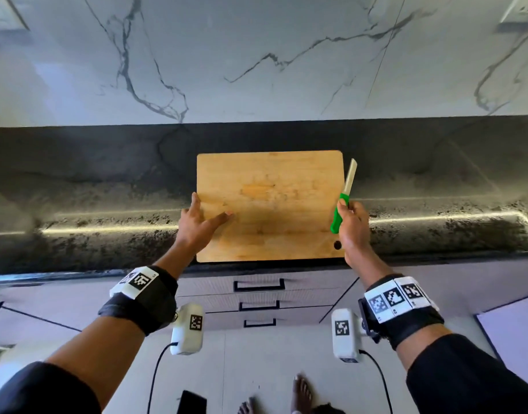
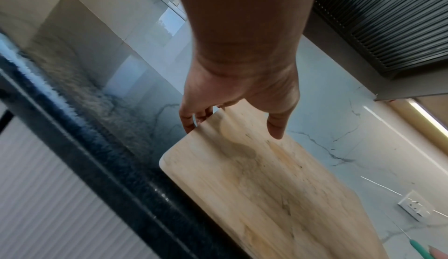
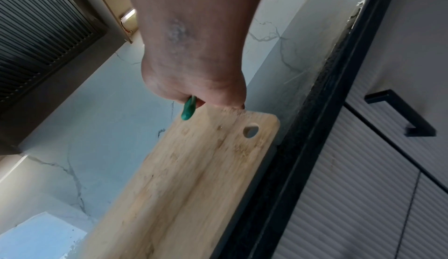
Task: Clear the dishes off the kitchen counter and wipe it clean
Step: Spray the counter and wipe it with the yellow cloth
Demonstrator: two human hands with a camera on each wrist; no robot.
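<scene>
Standing nearest the camera in the head view were a pair of bare feet [image 1: 298, 394] on the pale tiled floor [image 1: 256, 360], with a flat black rectangular object [image 1: 191, 402] lying just to their left. Beyond them rose a bank of pale ribbed drawers with black bar handles [image 1: 259, 285], under the front edge of the dark speckled stone counter [image 1: 107, 180].

A rectangular light wooden cutting board [image 1: 270, 204] lay flat on that counter, its near edge level with the counter's front edge, and a round hole [image 1: 337, 245] sat in its near right corner. The left hand [image 1: 198, 224] was at the board's left edge with its fingers relaxed and spread; the thumb lay over the top surface and the fingers [image 2: 191, 117] ran along the side. Whether they were hooked beneath the board could not be told.

The right hand [image 1: 353, 222] was curled round the green plastic handle of a small knife with a pale blade [image 1: 343, 198], held above the board's right edge with the blade pointing away towards the wall. Behind the counter stood a white marble backsplash with grey veins [image 1: 256, 55], with a white wall socket [image 1: 522, 10] at its far right.
</scene>
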